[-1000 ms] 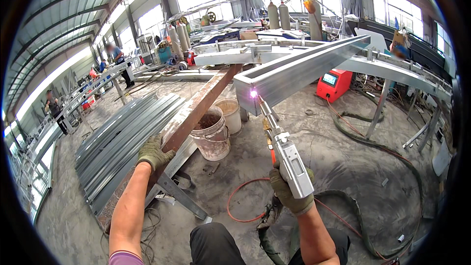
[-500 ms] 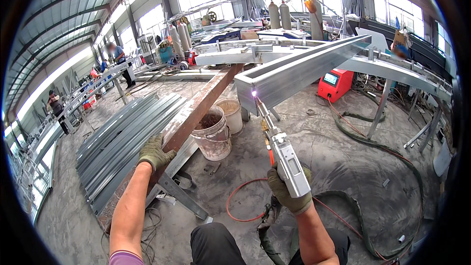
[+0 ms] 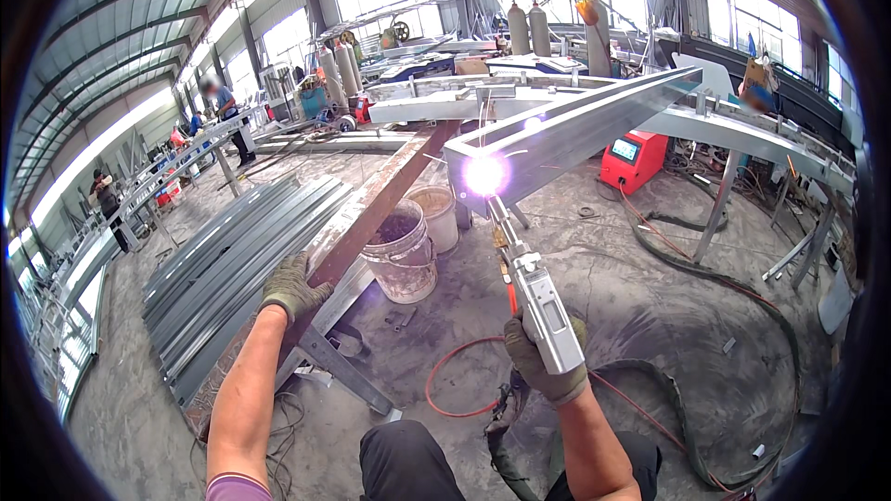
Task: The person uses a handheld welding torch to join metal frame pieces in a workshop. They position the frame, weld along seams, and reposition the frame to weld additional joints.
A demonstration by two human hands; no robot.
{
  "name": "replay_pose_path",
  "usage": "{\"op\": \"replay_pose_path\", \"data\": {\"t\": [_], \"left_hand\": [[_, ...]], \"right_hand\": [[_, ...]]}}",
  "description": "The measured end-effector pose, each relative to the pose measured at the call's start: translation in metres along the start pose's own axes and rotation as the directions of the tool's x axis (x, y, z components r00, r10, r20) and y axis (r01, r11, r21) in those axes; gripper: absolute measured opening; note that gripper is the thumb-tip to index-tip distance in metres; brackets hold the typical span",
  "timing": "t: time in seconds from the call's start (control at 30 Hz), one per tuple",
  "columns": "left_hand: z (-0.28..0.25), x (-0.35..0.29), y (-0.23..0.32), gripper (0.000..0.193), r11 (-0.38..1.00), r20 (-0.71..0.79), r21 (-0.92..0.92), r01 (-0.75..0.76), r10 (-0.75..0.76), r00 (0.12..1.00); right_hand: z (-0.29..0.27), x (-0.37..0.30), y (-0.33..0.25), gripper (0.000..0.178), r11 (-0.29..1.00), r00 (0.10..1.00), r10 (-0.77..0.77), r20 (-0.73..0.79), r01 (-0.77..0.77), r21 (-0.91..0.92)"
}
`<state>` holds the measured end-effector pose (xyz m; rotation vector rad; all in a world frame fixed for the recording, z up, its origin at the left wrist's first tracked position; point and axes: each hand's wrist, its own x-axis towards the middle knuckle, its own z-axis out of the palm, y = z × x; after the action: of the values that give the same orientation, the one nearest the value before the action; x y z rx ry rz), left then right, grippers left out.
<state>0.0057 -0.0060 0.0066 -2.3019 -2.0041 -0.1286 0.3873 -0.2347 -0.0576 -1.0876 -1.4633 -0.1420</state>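
From where I stand, the person's hands are well apart. The left hand (image 3: 295,289), in an olive glove, lies over a long rust-brown rectangular metal beam (image 3: 376,204); whether its fingers are clamped on it I cannot tell. The right hand (image 3: 538,362), gloved alike, is closed around a silver metal handheld torch (image 3: 549,314), whose slim nozzle points up and away. A blazing pink-white glow (image 3: 484,174) covers the nozzle's end, hiding whether it touches the metal. That light sits at the near end of a long silver rectangular metal piece (image 3: 575,141) with a recess along its top, just beside the beam's far end. Right of the beam stand a dirty whitish plastic bucket (image 3: 406,269) and a second pale bucket (image 3: 444,213). A red box-shaped machine (image 3: 633,165) with a lit screen is on the grey floor (image 3: 650,315), right of the silver piece.
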Motion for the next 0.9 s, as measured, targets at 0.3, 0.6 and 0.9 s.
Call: {"op": "replay_pose_path", "data": {"t": [0.3,0.6,0.9], "left_hand": [[0.004,0.000,-0.003,0.107,1.000,-0.018,0.018,-0.012,0.012,1.000],[0.005,0.001,-0.005,0.105,1.000,-0.018,0.007,-0.020,0.021,1.000],[-0.001,-0.003,0.001,0.100,1.000,-0.009,0.018,-0.012,0.012,1.000]], "right_hand": [[0.001,0.001,-0.004,0.008,1.000,1.000,-0.007,-0.005,0.007,-0.017],[0.004,0.001,-0.004,0.010,0.996,1.000,0.014,-0.023,-0.012,0.083],[0.000,-0.008,0.003,0.014,0.994,0.999,-0.013,-0.030,0.017,0.111]]}}
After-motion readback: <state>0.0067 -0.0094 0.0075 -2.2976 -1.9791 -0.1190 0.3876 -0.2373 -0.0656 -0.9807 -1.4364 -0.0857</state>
